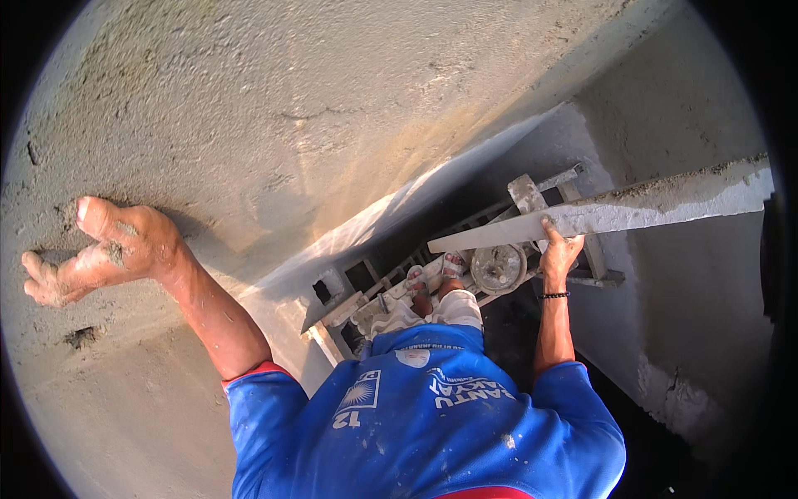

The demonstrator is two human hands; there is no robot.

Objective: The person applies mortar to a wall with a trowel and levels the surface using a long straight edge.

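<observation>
My left hand [116,254] is at the rough plastered wall [274,100], thumb and fingers apart, nothing visible in it. Bits of wet mortar cling to its skin. With my right hand [561,251] I grip a long plasterer's straightedge [615,208] at its lower side, near its tapered left end. The straightedge slants up to the right, and wet mortar coats much of its upper side. Part of my right fingers is hidden behind it.
Below me, my sandalled feet [420,287] stand on a scaffold of wooden planks [341,309]. Beside them is a round mortar-smeared bucket [499,268]. Another wall [690,299] rises at the right. A small square hole [322,291] shows in the lower wall, and dark gaps lie around the planks.
</observation>
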